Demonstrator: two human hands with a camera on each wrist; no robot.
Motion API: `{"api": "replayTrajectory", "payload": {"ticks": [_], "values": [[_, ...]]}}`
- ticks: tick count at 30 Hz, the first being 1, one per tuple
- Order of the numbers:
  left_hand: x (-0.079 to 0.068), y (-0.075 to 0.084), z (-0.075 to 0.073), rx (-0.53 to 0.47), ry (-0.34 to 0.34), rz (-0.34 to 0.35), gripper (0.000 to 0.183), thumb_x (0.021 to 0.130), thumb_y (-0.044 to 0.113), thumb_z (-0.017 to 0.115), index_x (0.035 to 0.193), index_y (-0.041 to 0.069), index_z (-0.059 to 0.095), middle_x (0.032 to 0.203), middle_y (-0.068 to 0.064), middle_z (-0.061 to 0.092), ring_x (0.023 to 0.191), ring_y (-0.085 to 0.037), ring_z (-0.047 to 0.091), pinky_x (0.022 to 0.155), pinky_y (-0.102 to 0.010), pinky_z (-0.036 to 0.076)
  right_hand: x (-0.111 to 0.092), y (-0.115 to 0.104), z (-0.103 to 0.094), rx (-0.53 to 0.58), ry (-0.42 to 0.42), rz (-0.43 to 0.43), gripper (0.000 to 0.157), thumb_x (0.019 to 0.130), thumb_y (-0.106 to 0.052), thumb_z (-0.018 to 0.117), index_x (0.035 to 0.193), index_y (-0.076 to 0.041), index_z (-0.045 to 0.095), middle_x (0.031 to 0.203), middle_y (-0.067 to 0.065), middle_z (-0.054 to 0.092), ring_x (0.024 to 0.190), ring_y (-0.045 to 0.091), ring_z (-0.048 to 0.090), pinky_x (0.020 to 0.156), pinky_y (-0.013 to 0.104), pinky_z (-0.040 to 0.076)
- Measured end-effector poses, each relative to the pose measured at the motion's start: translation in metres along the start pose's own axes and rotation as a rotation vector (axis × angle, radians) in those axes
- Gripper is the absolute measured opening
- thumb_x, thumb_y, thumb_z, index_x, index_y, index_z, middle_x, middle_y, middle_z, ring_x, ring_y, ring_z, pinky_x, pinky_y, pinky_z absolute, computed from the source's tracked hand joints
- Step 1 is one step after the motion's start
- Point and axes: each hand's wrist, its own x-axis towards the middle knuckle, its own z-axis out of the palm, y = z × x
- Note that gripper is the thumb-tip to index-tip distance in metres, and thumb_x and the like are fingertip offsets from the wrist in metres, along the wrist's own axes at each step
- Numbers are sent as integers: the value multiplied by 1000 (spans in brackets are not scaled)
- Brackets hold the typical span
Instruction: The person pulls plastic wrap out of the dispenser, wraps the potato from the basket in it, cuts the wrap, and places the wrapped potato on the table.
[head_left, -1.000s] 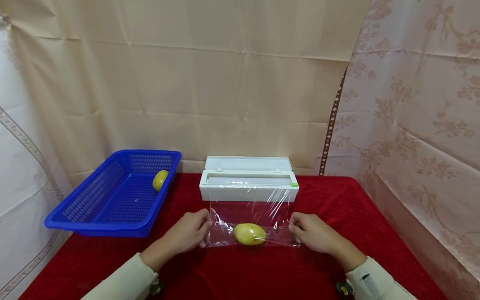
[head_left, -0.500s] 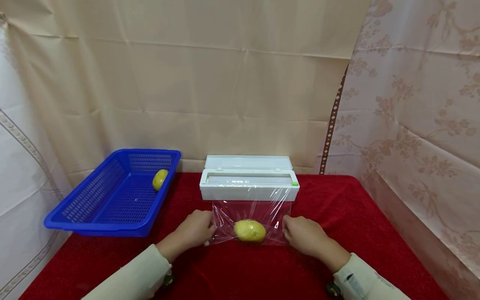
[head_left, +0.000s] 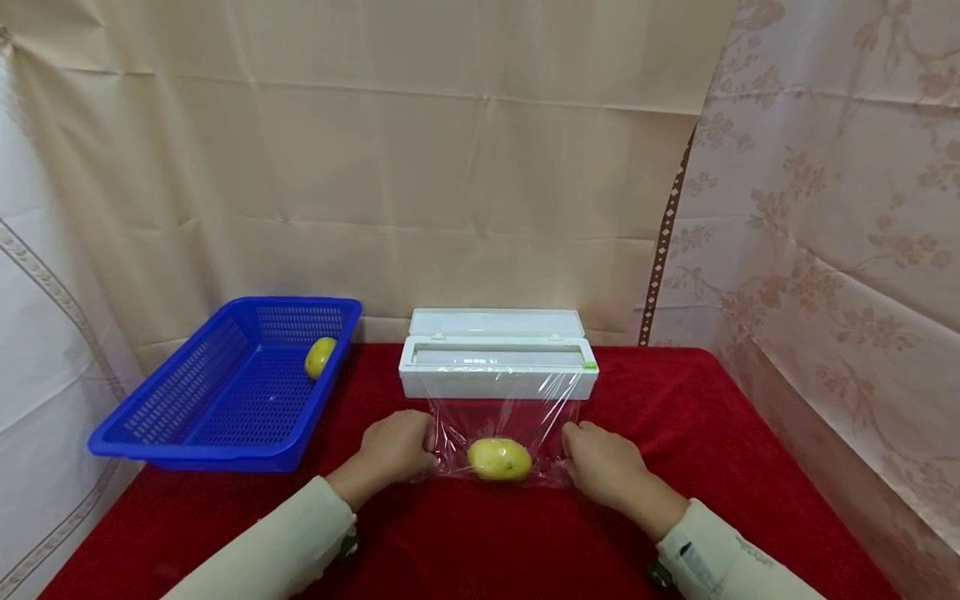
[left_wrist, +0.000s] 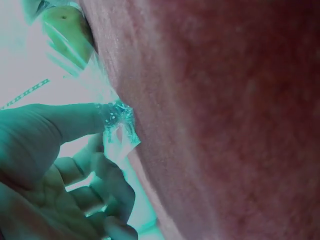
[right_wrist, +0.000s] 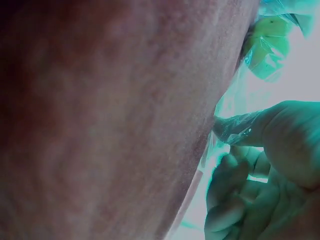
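Note:
A yellow oval fruit or potato (head_left: 499,459), its exact kind unclear, lies at the table's middle with clear cling film (head_left: 517,417) over it. The film runs back to a white cling film dispenser (head_left: 495,385) with its lid raised. My left hand (head_left: 396,446) pinches the film's left corner, and in the left wrist view film is bunched at the thumb tip. On the other side my right hand (head_left: 607,465) pinches the right corner, with film stretched over its thumb (right_wrist: 250,129) in the right wrist view. Both hands are low over the cloth, apart from the yellow piece.
A blue plastic basket (head_left: 217,454) stands at the left, with another yellow oval piece (head_left: 321,358) against its right wall. Red cloth (head_left: 480,550) covers the table. Beige curtain (head_left: 375,183) hangs behind, and patterned curtain (head_left: 847,250) at the right.
Both hands have moved inward, closer to the yellow piece, still holding the film corners. The film's near edge has drawn in around the piece. Basket and dispenser stay in place.

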Motion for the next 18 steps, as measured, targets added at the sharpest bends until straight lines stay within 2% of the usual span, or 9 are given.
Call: {"api": "replayTrajectory", "payload": {"ticks": [6,14,18], "values": [[1,-2,0,-98,-36,64,28,70,10,84,67,23,59,57,8,56,54,-12,53,49,-31,39,3,2,-1,100,-25,28,29,86,-25,83,76,-24,56,68,-8,56,63,11,52,55,34,43],[-4,-6,-3,-89,-35,126,24,81,17,84,64,23,67,52,11,57,51,-9,54,50,-30,43,3,6,-3,132,-46,68,23,87,-26,81,72,-27,63,69,-10,61,65,10,54,60,35,47],[-8,-7,-4,-63,-12,160,21,84,16,79,66,24,72,53,14,57,53,-8,52,51,-30,43,2,8,-3,144,-50,81,20,88,-25,80,73,-27,67,71,-10,62,66,10,54,62,35,47]]}}
